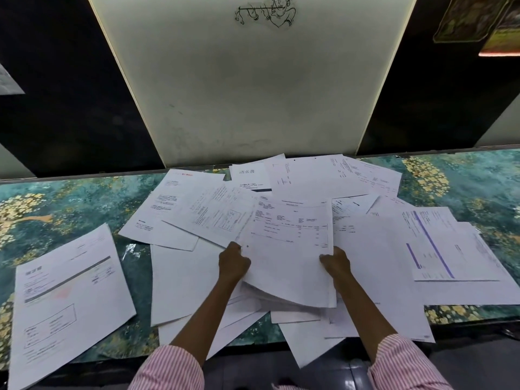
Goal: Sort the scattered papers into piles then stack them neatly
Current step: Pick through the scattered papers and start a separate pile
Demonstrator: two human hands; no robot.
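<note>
Both my hands hold a bundle of white printed sheets point(287, 249) lifted a little above the table's middle. My left hand point(233, 263) grips its left edge and my right hand point(334, 261) grips its right edge. Loose papers lie scattered all around the bundle. A form with a grey bar point(67, 299) lies apart at the front left. A sheet with purple lines point(439, 249) lies at the right. Several more sheets point(323, 175) overlap along the back, and blank sheets point(183, 282) lie under my forearms.
The table has a teal and gold patterned cover point(70, 201). A pale wall panel point(253, 94) rises directly behind it between dark panels. Some papers point(306, 347) overhang the table's front edge. Bare cover shows at the far left and far right.
</note>
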